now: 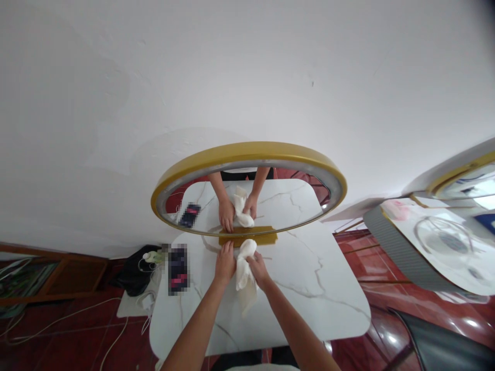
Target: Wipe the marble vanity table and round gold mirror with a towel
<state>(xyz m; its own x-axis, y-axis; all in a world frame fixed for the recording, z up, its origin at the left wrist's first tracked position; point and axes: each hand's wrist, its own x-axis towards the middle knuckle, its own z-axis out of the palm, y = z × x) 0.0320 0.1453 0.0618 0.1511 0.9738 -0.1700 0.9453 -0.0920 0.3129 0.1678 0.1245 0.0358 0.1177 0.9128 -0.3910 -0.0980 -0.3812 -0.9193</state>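
A crumpled white cloth (244, 273) is bunched upright on the white marbled table (317, 293), its looser end trailing toward me. My right hand (258, 268) is closed around the cloth's right side. Just left of the cloth, my left hand (225, 262) lies with its fingers stretched forward onto the front edge of the gold base (263, 240) under the mirror. Above that base stands an oval mirror (251, 149) with a gold frame, and both hands and the cloth are reflected in it.
A blurred-out dark device (178, 270) lies at the table's left side. White cables (145, 304) and a black bag (135, 270) are on the left. To the right are another table (452, 247) with a mirror and a black chair (444, 335). A white wall (247, 67) rises behind.
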